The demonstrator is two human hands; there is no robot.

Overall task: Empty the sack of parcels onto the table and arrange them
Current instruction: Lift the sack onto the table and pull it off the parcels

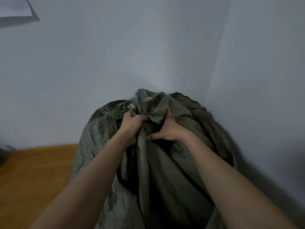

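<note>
Reaching forward with both arms, left hand (132, 123) and right hand (170, 129) clench the sack (165, 171) by its bunched neck.

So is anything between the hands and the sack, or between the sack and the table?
Nothing visible. The left hand and right hand both already grip the sack at its bunched top. The bare wooden table shows just left of it; no parcels are visible yet.

Pale blue-grey wall (115, 55), framed white sheet (14, 9) upper left
</note>
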